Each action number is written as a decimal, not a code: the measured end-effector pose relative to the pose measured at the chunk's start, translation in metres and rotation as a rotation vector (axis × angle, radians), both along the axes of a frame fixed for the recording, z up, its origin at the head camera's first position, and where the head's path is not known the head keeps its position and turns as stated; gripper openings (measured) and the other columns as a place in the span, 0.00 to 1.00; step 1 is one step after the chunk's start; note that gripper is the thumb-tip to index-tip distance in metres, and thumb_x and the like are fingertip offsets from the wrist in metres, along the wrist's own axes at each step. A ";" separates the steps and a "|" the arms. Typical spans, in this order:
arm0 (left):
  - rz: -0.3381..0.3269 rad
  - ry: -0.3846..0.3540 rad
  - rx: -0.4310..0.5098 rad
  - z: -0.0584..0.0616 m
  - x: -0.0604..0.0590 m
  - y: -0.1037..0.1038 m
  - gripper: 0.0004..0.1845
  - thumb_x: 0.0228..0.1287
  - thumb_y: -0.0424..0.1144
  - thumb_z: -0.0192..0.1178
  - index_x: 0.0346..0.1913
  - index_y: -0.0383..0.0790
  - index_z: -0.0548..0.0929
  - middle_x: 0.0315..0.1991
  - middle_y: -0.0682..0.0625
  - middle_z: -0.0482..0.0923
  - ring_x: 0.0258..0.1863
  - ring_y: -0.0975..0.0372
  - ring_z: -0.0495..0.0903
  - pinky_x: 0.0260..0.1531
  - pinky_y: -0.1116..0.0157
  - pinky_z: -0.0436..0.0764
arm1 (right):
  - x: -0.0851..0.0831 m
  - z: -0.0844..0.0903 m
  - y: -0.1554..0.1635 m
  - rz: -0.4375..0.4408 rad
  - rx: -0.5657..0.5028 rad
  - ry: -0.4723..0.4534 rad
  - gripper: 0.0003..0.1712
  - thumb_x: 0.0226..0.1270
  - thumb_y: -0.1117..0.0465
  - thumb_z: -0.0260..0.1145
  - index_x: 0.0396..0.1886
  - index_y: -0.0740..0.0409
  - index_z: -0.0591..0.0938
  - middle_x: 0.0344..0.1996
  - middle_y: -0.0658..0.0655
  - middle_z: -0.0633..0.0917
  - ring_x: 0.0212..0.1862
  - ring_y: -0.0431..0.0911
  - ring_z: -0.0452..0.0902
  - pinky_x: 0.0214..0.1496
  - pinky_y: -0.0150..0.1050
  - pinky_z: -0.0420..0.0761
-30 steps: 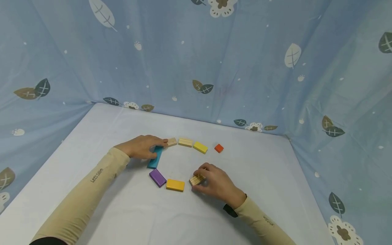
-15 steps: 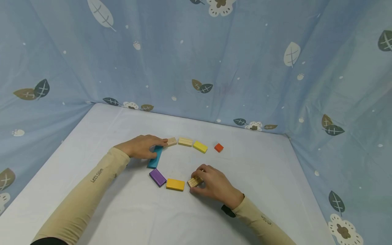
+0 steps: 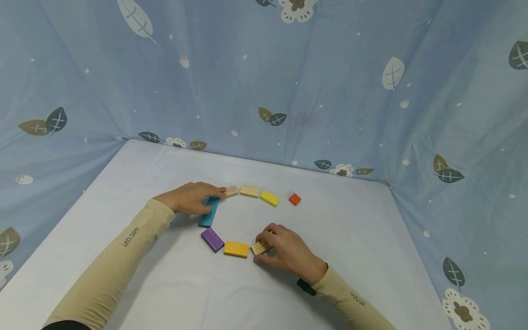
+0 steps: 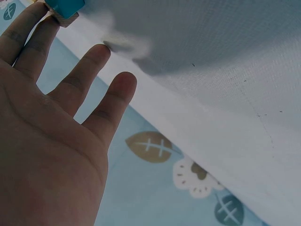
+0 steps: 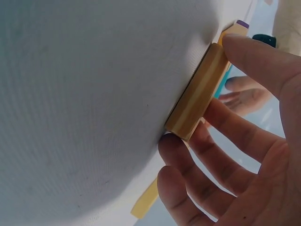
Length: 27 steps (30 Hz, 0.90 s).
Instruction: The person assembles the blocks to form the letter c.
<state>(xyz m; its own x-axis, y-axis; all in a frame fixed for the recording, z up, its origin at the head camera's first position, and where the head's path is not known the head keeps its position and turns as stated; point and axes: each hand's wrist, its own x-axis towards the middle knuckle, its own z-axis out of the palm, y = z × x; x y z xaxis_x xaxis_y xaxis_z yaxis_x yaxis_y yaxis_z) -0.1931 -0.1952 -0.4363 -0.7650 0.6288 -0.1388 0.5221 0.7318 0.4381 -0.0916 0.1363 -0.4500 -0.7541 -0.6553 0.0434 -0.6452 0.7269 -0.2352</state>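
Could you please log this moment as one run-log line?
left hand: rests on teal wooden block | right hand: pinches natural striped wooden block | beside: yellow wooden block

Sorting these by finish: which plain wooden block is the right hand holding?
The striped-grain wooden block beside the orange-yellow block; the other two plain ones lie in the far row.

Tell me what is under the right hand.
The right hand pinches a striped natural wood block lying flat on the white table. Its far end is hidden beneath the fingers.

A makeshift tabletop recording booth; white-covered table (image 3: pixel 123 183) enclosed on three sides by leaf-printed blue fabric (image 3: pixel 288 68)
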 end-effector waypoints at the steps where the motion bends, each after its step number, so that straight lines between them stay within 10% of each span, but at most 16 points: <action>1: 0.000 0.000 -0.002 0.000 0.000 0.000 0.31 0.61 0.36 0.58 0.71 0.43 0.76 0.75 0.48 0.66 0.73 0.44 0.63 0.70 0.40 0.60 | 0.000 0.000 0.000 0.001 0.000 0.000 0.25 0.58 0.39 0.75 0.51 0.44 0.85 0.47 0.46 0.80 0.45 0.39 0.77 0.50 0.36 0.82; 27: 0.008 -0.007 0.003 0.002 0.001 0.000 0.31 0.61 0.36 0.58 0.71 0.43 0.76 0.75 0.48 0.66 0.73 0.43 0.63 0.70 0.39 0.60 | 0.001 -0.004 -0.002 -0.004 -0.004 0.015 0.25 0.58 0.36 0.73 0.50 0.43 0.86 0.44 0.46 0.80 0.43 0.38 0.76 0.47 0.35 0.82</action>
